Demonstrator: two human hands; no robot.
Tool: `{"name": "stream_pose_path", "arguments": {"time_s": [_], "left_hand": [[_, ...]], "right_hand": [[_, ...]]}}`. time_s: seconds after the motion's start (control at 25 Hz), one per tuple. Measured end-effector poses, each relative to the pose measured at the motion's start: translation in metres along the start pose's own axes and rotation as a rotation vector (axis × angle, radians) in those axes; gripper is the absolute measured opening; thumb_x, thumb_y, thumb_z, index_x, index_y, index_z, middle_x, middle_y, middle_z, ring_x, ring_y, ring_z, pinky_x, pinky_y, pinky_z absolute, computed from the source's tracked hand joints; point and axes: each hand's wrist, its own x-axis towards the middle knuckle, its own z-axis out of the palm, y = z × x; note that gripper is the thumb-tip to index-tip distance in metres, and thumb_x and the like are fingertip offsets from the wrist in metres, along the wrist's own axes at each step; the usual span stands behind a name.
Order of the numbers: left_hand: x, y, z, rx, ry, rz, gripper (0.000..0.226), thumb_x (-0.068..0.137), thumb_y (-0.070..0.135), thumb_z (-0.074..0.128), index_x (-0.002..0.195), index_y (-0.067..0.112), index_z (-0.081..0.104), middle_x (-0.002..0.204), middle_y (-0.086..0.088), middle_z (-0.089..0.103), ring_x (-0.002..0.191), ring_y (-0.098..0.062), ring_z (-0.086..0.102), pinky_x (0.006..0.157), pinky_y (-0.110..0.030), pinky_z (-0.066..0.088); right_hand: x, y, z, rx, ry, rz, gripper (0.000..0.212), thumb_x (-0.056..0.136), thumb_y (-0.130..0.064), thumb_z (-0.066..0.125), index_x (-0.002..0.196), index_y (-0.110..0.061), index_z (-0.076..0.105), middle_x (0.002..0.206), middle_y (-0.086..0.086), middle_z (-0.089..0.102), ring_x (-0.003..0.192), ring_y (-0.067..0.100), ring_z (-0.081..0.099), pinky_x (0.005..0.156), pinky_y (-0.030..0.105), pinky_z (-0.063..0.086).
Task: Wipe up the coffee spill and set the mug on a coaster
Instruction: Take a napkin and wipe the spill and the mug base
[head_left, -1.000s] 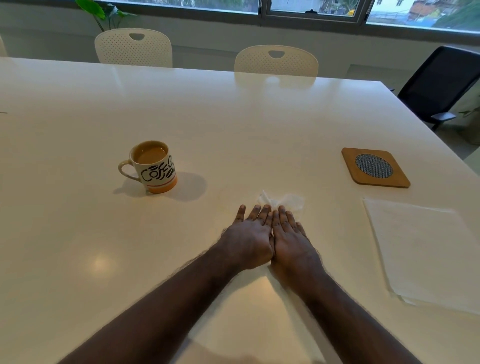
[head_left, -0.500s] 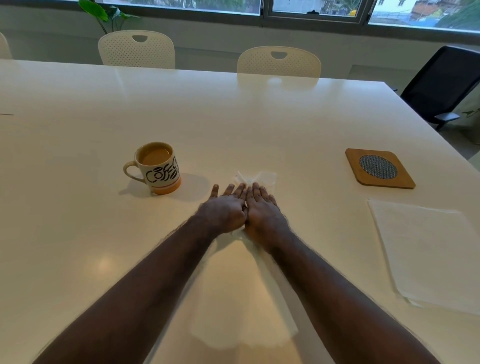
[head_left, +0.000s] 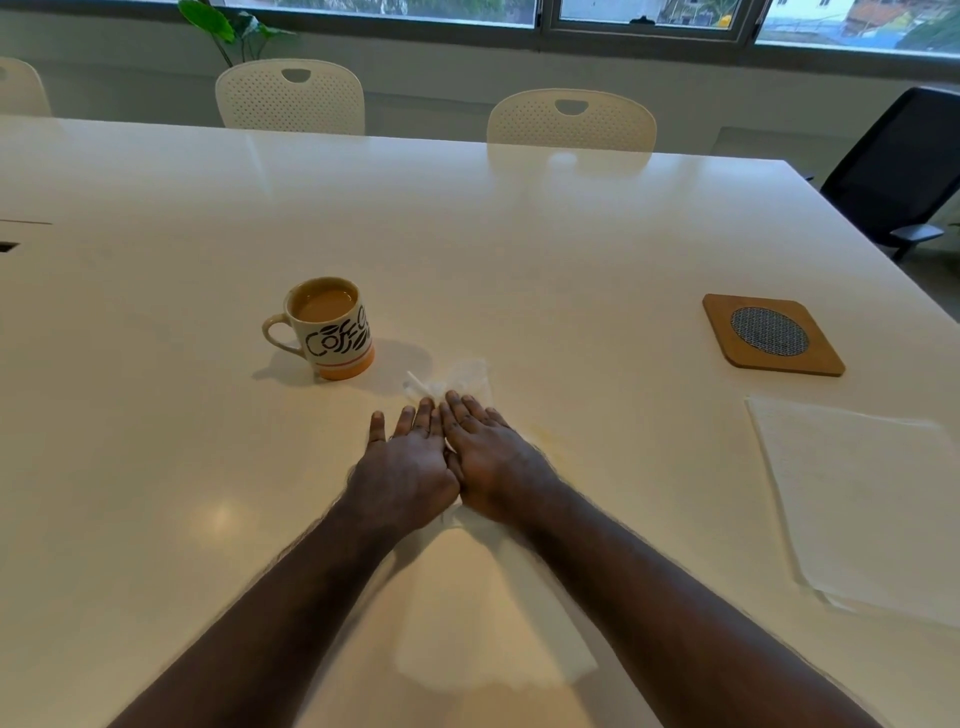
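Both my hands lie flat, side by side, pressing a white paper napkin (head_left: 460, 379) onto the white table (head_left: 519, 249). My left hand (head_left: 408, 465) and my right hand (head_left: 493, 460) have straight fingers pointing away from me; the napkin's crumpled end sticks out beyond the fingertips. A faint light-brown coffee smear (head_left: 548, 439) shows just right of my right hand. The coffee mug (head_left: 330, 327), full, printed with black lettering and an orange base, stands to the upper left of my hands. A wooden coaster (head_left: 771, 332) with a dark mesh centre lies far right.
A stack of white paper napkins (head_left: 862, 499) lies at the right, near the coaster. Two white perforated chairs (head_left: 291, 96) stand behind the far table edge and a black office chair (head_left: 898, 166) at the right. A plant is by the window.
Both hands slid the napkin forward and left toward the mug, then drew back a little. The mug and coaster have not moved.
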Motion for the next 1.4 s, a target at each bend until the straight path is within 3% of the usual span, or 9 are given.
{"name": "stream_pose_path", "arguments": {"time_s": [0.4,0.56,0.68,0.8,0.96,1.04,1.16,1.28,1.4], "left_hand": [[-0.036,0.047,0.018,0.085,0.028,0.071,0.073,0.098,0.038,0.028,0.151,0.003,-0.008,0.162,-0.017,-0.006,0.150,-0.027,-0.008,0.119,-0.052,-0.007],[-0.035,0.064,0.021,-0.006,0.096,0.132,0.071,0.095,0.035,0.029,0.152,0.007,-0.003,0.163,-0.012,0.001,0.151,-0.023,-0.003,0.120,-0.048,-0.007],[-0.028,0.066,0.014,-0.006,0.115,0.150,0.072,0.091,0.041,0.027,0.153,0.009,0.010,0.163,-0.009,0.012,0.151,-0.023,0.003,0.120,-0.048,-0.006],[-0.022,0.054,0.002,-0.060,0.149,0.149,0.070,0.084,0.040,0.030,0.147,0.011,0.036,0.156,-0.004,0.035,0.148,-0.022,0.019,0.120,-0.048,-0.003],[-0.013,0.043,-0.006,-0.275,0.422,0.140,0.045,0.080,0.024,0.048,0.122,0.015,0.062,0.128,-0.004,0.063,0.118,-0.015,0.055,0.117,-0.039,0.023],[-0.001,0.040,-0.008,-0.359,0.466,0.184,0.045,0.084,0.015,0.052,0.129,0.018,0.058,0.137,0.000,0.057,0.121,-0.015,0.053,0.107,-0.029,0.036],[0.016,0.033,-0.007,-0.372,0.364,0.258,0.047,0.091,0.011,0.049,0.137,0.019,0.053,0.149,0.001,0.045,0.133,-0.016,0.045,0.108,-0.028,0.035],[0.023,0.028,-0.004,-0.345,0.325,0.281,0.040,0.093,0.013,0.050,0.133,0.013,0.057,0.142,-0.003,0.053,0.126,-0.018,0.051,0.105,-0.028,0.038],[0.024,0.025,-0.004,-0.358,0.335,0.294,0.039,0.093,0.014,0.052,0.131,0.011,0.058,0.134,-0.005,0.058,0.118,-0.018,0.053,0.100,-0.027,0.043]], "right_hand": [[-0.062,0.010,-0.007,0.044,-0.012,-0.020,0.060,0.102,-0.041,0.025,0.153,-0.016,0.006,0.161,0.005,0.002,0.147,0.011,-0.001,0.113,0.022,-0.002],[-0.080,0.024,-0.019,0.171,0.006,0.051,0.062,0.099,-0.034,0.040,0.152,-0.021,0.011,0.161,-0.003,0.010,0.145,0.005,0.009,0.115,0.019,0.014],[-0.094,0.032,-0.027,0.240,0.041,0.090,0.071,0.095,-0.036,0.052,0.152,-0.026,0.012,0.160,-0.008,0.013,0.144,0.004,0.017,0.109,0.016,0.023],[-0.112,0.032,-0.036,0.176,0.069,0.225,0.078,0.087,-0.051,0.059,0.150,-0.032,0.018,0.154,-0.013,0.026,0.138,0.007,0.027,0.106,0.024,0.032],[-0.118,0.015,-0.035,0.002,0.203,0.406,0.051,0.086,-0.050,0.059,0.132,-0.036,0.040,0.133,-0.011,0.044,0.117,0.008,0.042,0.085,0.024,0.048],[-0.113,0.009,-0.031,0.002,0.238,0.471,0.037,0.088,-0.045,0.060,0.121,-0.033,0.047,0.122,-0.010,0.049,0.103,0.009,0.050,0.075,0.022,0.053],[-0.101,0.011,-0.030,0.100,0.291,0.505,0.017,0.092,-0.031,0.058,0.109,-0.028,0.056,0.106,-0.006,0.057,0.080,0.010,0.059,0.066,0.027,0.056],[-0.088,0.013,-0.032,0.254,0.328,0.503,0.019,0.095,-0.026,0.054,0.112,-0.023,0.060,0.107,-0.002,0.060,0.080,0.009,0.059,0.070,0.025,0.055],[-0.087,0.011,-0.040,0.462,0.197,0.403,0.044,0.092,-0.033,0.057,0.133,-0.021,0.050,0.130,-0.002,0.054,0.104,0.009,0.056,0.088,0.022,0.048]]}}
